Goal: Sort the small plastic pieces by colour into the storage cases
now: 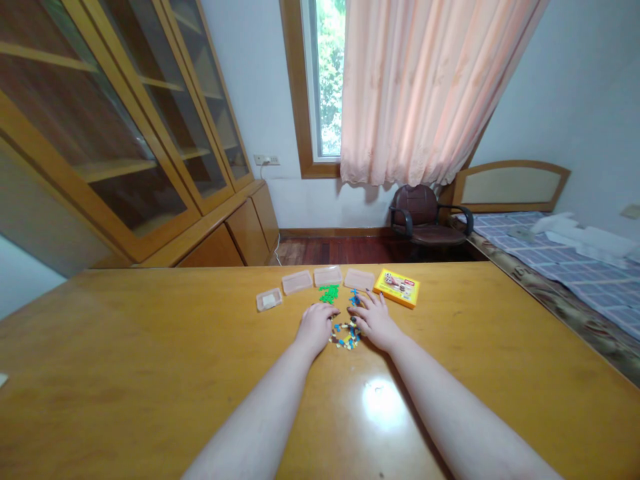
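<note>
On wooden table, left hand and right hand open, palms down, either side of ring of small plastic bricks; green bricks, blue bricks just ahead; yellow box beyond right hand.

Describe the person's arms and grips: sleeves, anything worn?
The left forearm and right forearm are bare, with no sleeves in view and no watch or bracelet. The left grip and right grip are bare hands: no gloves, cables or markings.
</note>
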Tool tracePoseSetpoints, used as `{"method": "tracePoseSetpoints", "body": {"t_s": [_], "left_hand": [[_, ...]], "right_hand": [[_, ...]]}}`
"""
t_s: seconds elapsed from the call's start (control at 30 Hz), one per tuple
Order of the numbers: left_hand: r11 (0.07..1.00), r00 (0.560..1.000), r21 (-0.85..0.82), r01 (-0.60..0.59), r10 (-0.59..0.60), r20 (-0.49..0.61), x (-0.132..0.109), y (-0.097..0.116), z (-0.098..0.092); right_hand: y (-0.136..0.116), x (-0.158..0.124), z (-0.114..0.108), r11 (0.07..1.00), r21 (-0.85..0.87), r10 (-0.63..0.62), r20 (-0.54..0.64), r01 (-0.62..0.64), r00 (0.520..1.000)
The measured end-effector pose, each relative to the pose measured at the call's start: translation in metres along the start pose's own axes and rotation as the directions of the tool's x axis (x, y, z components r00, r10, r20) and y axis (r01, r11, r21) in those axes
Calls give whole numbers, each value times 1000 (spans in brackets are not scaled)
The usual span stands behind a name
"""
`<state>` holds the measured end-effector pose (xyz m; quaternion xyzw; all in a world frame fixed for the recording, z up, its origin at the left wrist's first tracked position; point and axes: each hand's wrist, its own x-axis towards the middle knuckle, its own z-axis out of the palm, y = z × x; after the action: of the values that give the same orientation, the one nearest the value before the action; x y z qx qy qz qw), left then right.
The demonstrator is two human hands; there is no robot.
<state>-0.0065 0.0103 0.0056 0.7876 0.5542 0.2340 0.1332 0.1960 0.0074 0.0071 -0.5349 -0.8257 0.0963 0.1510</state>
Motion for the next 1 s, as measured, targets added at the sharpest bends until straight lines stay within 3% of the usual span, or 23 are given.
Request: {"method": "tracePoseSetpoints", "body": {"t_s": [0.27,0.8,1.0], "left_hand": [[1000,1000,-18,18,-18,19,0,1,-2],[1000,1000,-21,-2,2,-15,1,-2,1],[1000,1000,-17,7,-7,-9,1,0,0]], "right_hand": [[6,2,-2,999,28,26,-99,-23,995],[2,0,-6,999,38,3,-11,-2,1000],[-6,-3,-4,984,115,-144,95,133,985]]}}
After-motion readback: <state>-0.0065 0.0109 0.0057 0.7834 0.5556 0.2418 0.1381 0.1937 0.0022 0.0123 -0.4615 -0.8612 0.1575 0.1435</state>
